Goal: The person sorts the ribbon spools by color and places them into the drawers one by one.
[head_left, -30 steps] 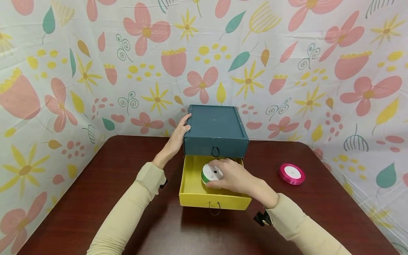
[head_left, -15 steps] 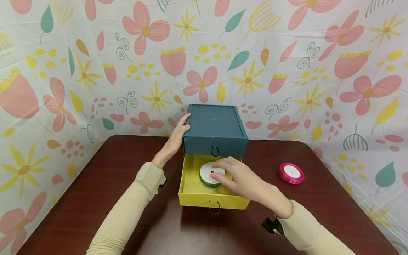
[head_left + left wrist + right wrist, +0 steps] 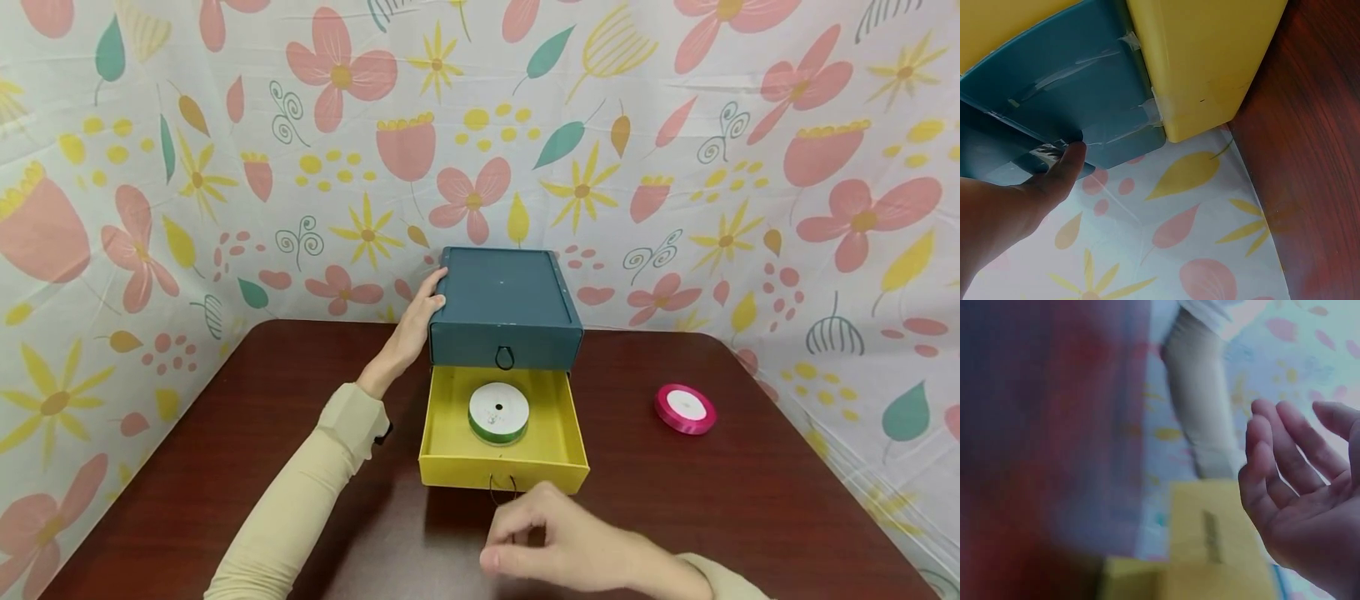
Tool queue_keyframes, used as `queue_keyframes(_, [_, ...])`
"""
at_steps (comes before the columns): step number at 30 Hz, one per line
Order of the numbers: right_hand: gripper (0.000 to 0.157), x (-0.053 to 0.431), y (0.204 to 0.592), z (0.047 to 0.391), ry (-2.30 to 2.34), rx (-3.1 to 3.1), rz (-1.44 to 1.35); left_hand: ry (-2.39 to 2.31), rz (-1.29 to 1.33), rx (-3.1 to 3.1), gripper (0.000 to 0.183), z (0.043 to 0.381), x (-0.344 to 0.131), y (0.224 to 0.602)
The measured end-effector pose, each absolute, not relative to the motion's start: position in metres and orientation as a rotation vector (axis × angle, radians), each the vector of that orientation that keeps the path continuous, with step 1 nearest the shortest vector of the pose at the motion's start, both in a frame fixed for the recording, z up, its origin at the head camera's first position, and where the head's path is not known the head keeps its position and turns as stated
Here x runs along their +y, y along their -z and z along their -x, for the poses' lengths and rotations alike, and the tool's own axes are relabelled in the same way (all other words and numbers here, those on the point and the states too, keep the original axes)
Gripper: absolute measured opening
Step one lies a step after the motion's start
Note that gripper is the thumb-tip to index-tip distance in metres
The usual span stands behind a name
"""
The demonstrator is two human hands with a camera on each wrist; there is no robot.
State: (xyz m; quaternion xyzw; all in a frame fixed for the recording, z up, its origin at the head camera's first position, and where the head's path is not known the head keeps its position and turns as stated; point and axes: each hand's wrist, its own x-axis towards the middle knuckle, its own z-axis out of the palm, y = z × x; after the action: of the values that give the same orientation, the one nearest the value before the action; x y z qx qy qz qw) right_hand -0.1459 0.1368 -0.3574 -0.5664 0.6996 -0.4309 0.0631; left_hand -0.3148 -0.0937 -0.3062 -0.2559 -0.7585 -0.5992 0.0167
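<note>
My left hand (image 3: 405,333) rests against the left side of a two-tier drawer box, its fingers along the edge of the blue upper part (image 3: 502,287). In the left wrist view one digit touches the box's blue surface (image 3: 1079,94). Below, the yellow drawer (image 3: 457,472) is pulled out toward me. A spool of green ribbon (image 3: 500,405) lies flat in it, white face up. My right hand (image 3: 558,542) hovers in front of the yellow drawer near its dark loop handle, fingers loosely curled around nothing. The right wrist view also shows that hand (image 3: 1310,500) holding nothing.
A pink ribbon spool (image 3: 686,408) with a white centre lies on the dark wooden table (image 3: 660,500), right of the box. A black loop handle (image 3: 505,357) hangs on the blue front. Flower-patterned cloth (image 3: 637,125) hangs behind the table.
My right hand has let go of the green ribbon spool, left it in the yellow drawer, and drawn back toward me. The left hand has stayed on the box.
</note>
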Motion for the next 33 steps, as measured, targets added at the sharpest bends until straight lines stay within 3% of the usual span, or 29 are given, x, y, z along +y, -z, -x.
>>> queue_keyframes(9, [0.035, 0.135, 0.412, 0.147, 1.460, 1.709, 1.085, 1.886, 0.804, -2.347, 0.061, 0.316, -0.093, 0.307])
queue_keyframes(15, [0.049, 0.134, 0.418, 0.153, 1.695, 1.421, 0.759, 1.873, 0.813, -2.359, 0.060, 0.315, -0.093, 0.307])
queue_keyframes(23, [0.042, 0.129, 0.407, 0.157, 1.829, 1.430, 0.409, 1.887, 0.810, -2.336, 0.060, 0.315, -0.093, 0.306])
queue_keyframes(33, [0.034, 0.121, 0.403, 0.155, 1.937, 1.447, 0.290, 1.870, 0.797, -2.350, 0.059, 0.314, -0.095, 0.310])
